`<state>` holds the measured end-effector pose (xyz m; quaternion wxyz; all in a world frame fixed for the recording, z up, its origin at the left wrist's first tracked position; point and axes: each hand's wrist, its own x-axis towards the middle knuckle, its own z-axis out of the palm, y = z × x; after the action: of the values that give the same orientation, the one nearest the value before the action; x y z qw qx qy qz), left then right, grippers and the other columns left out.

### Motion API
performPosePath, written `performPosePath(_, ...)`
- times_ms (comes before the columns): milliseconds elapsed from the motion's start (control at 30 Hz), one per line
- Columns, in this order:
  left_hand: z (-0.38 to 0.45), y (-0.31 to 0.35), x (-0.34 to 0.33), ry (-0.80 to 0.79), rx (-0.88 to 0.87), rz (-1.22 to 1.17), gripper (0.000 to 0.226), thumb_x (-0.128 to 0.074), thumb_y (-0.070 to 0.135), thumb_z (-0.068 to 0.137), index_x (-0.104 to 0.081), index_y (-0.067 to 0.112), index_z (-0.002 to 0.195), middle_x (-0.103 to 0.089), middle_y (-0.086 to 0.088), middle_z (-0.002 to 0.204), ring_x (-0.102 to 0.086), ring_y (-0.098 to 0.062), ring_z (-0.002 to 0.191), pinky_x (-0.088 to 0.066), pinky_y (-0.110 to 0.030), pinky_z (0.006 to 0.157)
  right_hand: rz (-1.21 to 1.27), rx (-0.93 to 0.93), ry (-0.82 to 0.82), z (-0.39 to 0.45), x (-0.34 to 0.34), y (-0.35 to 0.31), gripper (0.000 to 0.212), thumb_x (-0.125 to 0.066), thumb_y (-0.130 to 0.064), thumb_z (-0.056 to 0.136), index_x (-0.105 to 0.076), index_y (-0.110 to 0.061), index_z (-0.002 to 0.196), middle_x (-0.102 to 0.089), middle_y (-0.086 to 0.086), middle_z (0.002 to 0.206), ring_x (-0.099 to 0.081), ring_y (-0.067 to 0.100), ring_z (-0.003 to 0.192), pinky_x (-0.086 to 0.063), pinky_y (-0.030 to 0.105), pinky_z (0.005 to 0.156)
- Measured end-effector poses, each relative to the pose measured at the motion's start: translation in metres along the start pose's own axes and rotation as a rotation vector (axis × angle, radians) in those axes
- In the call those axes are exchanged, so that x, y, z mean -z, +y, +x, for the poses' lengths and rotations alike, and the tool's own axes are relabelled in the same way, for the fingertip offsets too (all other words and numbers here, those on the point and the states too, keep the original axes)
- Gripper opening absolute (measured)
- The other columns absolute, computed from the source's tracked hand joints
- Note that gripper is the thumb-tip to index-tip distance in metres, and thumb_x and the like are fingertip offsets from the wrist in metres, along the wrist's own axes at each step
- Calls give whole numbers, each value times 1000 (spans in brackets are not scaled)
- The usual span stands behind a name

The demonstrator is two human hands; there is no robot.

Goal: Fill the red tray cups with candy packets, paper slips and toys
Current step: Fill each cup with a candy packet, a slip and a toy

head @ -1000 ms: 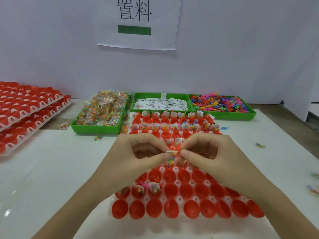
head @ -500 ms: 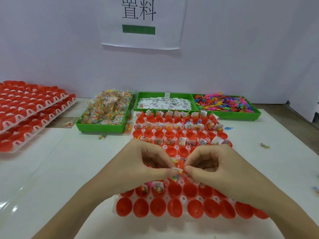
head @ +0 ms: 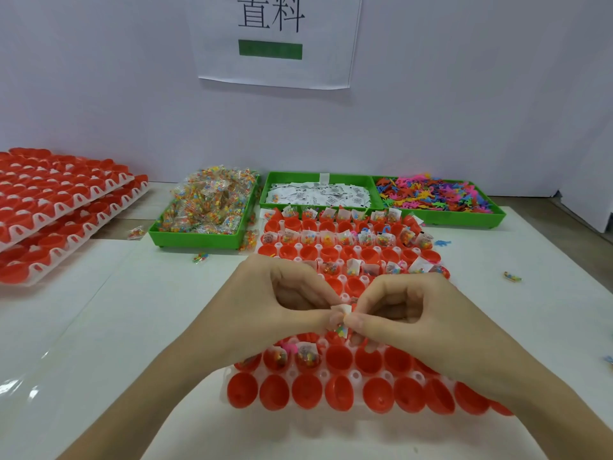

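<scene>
A tray of red cups (head: 338, 393) lies on the white table in front of me. Its far rows hold candy packets and paper slips; the near rows are mostly bare, with two filled cups (head: 306, 356) at the left. Over the tray's middle my left hand (head: 265, 313) and my right hand (head: 418, 317) meet fingertip to fingertip, both pinching a small candy packet with a white paper slip (head: 342, 318). Three green bins stand behind: candy packets (head: 209, 204), paper slips (head: 318, 195), colourful toys (head: 434, 195).
Stacked trays of red cups (head: 56, 207) sit at the far left. Loose candy packets (head: 512, 277) and a blue toy (head: 442, 243) lie scattered on the table. A white wall with a paper sign (head: 275, 38) closes off the back.
Both hands, still pinching the packet and slip together, have drifted slightly toward me over the tray; the camera has tilted a little, shifting the scene.
</scene>
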<state>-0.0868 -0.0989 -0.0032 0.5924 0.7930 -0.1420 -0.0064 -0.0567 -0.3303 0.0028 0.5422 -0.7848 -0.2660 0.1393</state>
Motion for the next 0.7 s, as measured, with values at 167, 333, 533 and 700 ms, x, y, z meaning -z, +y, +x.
performPosePath(167,-1,1,-1,-30,-19,81,15,-89,19,79,-82,17,92,-79,-2,82,-78,-19,76,-63,-30,73,1,-21,-12,1,1,5,20,-84,-23,84,-69,-32,94,-78,1,89,-77,18,81,-61,24,77)
performPosePath(333,-3,2,-2,-32,-171,296,11,-88,29,80,-80,28,87,-76,12,79,-73,-14,85,-55,-27,82,-81,12,-46,-2,3,2,14,-83,-20,85,-74,-29,91,-77,-2,88,-76,16,82,-61,24,75)
performPosePath(533,-3,-1,-6,-68,-220,540,16,-88,40,77,-75,32,81,-72,18,84,-56,-13,98,-43,-17,82,-231,33,-65,-5,-3,5,10,-83,-21,85,-76,-28,85,-77,-8,83,-72,9,74,-52,15,64)
performPosePath(700,-3,-2,-5,-105,-228,593,14,-90,34,75,-77,30,77,-69,21,80,-56,-12,95,-43,-13,77,-387,47,-49,-5,-8,6,14,-84,-19,81,-77,-32,79,-73,-15,73,-67,5,65,-44,9,57)
